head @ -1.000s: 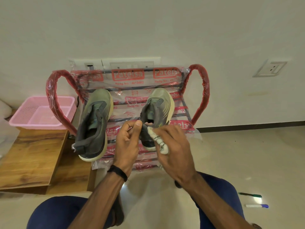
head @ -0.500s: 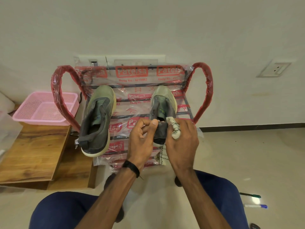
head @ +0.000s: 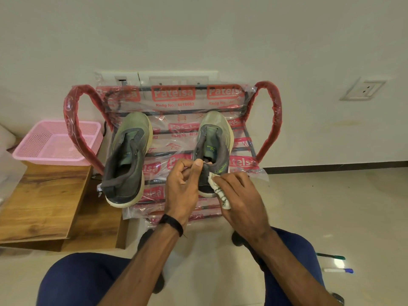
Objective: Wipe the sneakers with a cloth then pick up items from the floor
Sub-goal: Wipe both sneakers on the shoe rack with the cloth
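Two grey-green sneakers stand toe-up on a plastic-wrapped red shoe rack (head: 270, 120). The left sneaker (head: 127, 157) is untouched. My left hand (head: 182, 191) pinches the heel collar of the right sneaker (head: 215, 138) between thumb and fingers. My right hand (head: 240, 199) holds a white cloth (head: 218, 191) with dark stitching and presses it against that sneaker's heel on its right side. On the floor at the lower right lie a green pen (head: 331, 256) and a blue-capped marker (head: 339, 270).
A pink plastic basket (head: 28, 154) sits on a low wooden table (head: 42, 202) to the left of the rack. The white wall with sockets is right behind the rack. My knees in blue trousers fill the bottom of the view. Tiled floor stretches to the right.
My right hand with the cloth has slid down from the top of the right sneaker's heel to its lower right side. My left hand keeps its pinch on the collar.
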A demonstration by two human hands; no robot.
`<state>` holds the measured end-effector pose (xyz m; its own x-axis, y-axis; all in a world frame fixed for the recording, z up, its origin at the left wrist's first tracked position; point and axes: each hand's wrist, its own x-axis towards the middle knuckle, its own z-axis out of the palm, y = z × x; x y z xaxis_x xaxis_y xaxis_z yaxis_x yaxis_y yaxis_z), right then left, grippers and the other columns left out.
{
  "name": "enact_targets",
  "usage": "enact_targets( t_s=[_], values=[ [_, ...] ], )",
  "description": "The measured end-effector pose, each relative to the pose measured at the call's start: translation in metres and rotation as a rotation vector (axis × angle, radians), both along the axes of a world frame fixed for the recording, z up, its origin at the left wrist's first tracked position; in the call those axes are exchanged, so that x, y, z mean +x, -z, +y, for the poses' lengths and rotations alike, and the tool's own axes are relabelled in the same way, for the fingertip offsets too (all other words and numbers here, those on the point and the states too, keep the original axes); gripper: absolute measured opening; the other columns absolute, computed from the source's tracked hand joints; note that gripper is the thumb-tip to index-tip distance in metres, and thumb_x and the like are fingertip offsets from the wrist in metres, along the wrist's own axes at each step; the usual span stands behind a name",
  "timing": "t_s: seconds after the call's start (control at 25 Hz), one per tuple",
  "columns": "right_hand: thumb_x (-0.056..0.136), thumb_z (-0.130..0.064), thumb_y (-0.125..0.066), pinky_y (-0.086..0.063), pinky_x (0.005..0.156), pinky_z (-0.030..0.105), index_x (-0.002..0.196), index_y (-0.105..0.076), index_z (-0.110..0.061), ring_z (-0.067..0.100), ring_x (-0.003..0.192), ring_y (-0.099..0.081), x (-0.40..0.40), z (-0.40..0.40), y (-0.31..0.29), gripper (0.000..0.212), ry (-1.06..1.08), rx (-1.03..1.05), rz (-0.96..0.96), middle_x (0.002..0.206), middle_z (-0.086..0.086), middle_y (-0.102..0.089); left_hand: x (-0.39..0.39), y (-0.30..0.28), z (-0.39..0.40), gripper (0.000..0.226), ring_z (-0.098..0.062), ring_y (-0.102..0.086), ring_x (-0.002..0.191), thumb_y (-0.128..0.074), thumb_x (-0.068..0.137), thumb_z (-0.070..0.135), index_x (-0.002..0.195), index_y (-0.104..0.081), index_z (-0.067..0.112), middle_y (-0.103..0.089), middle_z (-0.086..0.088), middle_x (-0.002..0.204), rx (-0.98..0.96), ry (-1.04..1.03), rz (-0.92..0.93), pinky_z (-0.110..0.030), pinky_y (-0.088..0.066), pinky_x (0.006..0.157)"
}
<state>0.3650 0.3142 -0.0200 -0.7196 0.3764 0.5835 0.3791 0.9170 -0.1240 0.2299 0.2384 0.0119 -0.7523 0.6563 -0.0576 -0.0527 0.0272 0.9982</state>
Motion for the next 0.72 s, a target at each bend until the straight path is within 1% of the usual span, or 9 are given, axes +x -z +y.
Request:
enact_targets(
  t_s=[0.08,0.2,0.32,0.4,0.48,0.52,0.56,0.6,0.72],
  values=[
    [0.075,-0.011,-0.084,-0.054,0.079,0.038,0.12,-0.068,-0.004,0.027,0.096,-0.058,0.008,0.005,-0.001,0.049,-0.052,0.033,-0.075,0.111,0.01,-0.069,0.001,0.004,-0.001,0.027,-0.017,-0.074,0.09,-0.062,0.098,0.035,0.102,-0.063,0.008,-0.077,-0.005,0.094,-0.017,0.002,0.004,-0.039,-0.061,0.083],
    [0.074,-0.013,-0.085,-0.055,0.081,0.042,0.123,-0.067,-0.005,0.029,0.1,-0.059,0.021,0.016,-0.004,0.054,-0.139,0.056,-0.176,0.115,0.009,-0.068,0.001,0.008,-0.003,0.037,-0.02,-0.073,0.097,-0.063,0.093,0.052,0.101,-0.064,0.015,-0.077,-0.003,0.098,-0.024,0.022,0.024,-0.051,-0.058,0.086],
    [0.077,-0.016,-0.083,-0.054,0.083,0.042,0.125,-0.067,-0.009,0.027,0.102,-0.059,0.031,0.028,-0.01,0.051,-0.185,0.008,-0.237,0.117,0.006,-0.067,0.004,0.011,-0.001,0.037,-0.022,-0.072,0.1,-0.062,0.091,0.057,0.098,-0.063,0.02,-0.076,-0.002,0.101,-0.033,0.048,0.053,-0.055,-0.057,0.087],
    [0.083,-0.014,-0.079,-0.053,0.084,0.04,0.122,-0.069,-0.014,0.023,0.1,-0.059,0.037,0.028,-0.006,0.039,-0.115,-0.221,-0.134,0.112,0.0,-0.066,0.004,0.011,0.0,0.034,-0.02,-0.072,0.101,-0.062,0.094,0.052,0.1,-0.064,0.018,-0.076,-0.002,0.102,-0.041,0.054,0.055,-0.051,-0.058,0.087],
    [0.09,-0.01,-0.072,-0.052,0.083,0.041,0.115,-0.071,-0.019,0.017,0.099,-0.061,0.039,0.021,-0.002,0.027,0.045,-0.542,0.12,0.107,-0.005,-0.065,0.003,0.01,0.0,0.028,-0.016,-0.072,0.1,-0.061,0.098,0.041,0.102,-0.064,0.013,-0.077,-0.002,0.101,-0.025,0.051,0.043,-0.041,-0.06,0.086],
    [0.092,-0.008,-0.07,-0.053,0.084,0.04,0.114,-0.071,-0.019,0.015,0.1,-0.061,0.035,0.015,-0.003,0.025,0.11,-0.627,0.248,0.106,-0.006,-0.066,0.002,0.009,-0.001,0.026,-0.014,-0.072,0.098,-0.06,0.099,0.036,0.103,-0.064,0.011,-0.077,-0.001,0.099,-0.015,0.047,0.034,-0.035,-0.06,0.085],
    [0.092,-0.006,-0.069,-0.052,0.087,0.037,0.116,-0.07,-0.019,0.014,0.102,-0.061,0.027,0.008,-0.004,0.028,0.137,-0.634,0.314,0.108,-0.006,-0.065,-0.001,0.007,-0.001,0.025,-0.013,-0.073,0.096,-0.06,0.099,0.033,0.103,-0.064,0.009,-0.077,-0.001,0.097,-0.014,0.044,0.031,-0.03,-0.059,0.083],
    [0.091,-0.003,-0.069,-0.051,0.089,0.034,0.121,-0.069,-0.018,0.015,0.105,-0.059,0.018,0.0,-0.004,0.033,0.121,-0.584,0.307,0.112,-0.004,-0.065,-0.003,0.006,-0.003,0.025,-0.012,-0.073,0.094,-0.059,0.099,0.032,0.104,-0.064,0.007,-0.077,-0.001,0.096,-0.019,0.038,0.03,-0.027,-0.059,0.081],
    [0.079,0.002,-0.077,-0.049,0.091,0.032,0.13,-0.065,-0.01,0.024,0.109,-0.054,0.0,-0.018,-0.002,0.054,0.001,-0.259,0.061,0.124,0.004,-0.063,-0.011,0.007,-0.006,0.028,-0.015,-0.074,0.088,-0.059,0.1,0.031,0.105,-0.064,0.004,-0.077,-0.004,0.093,-0.016,0.036,0.033,-0.025,-0.058,0.078]
  ],
)
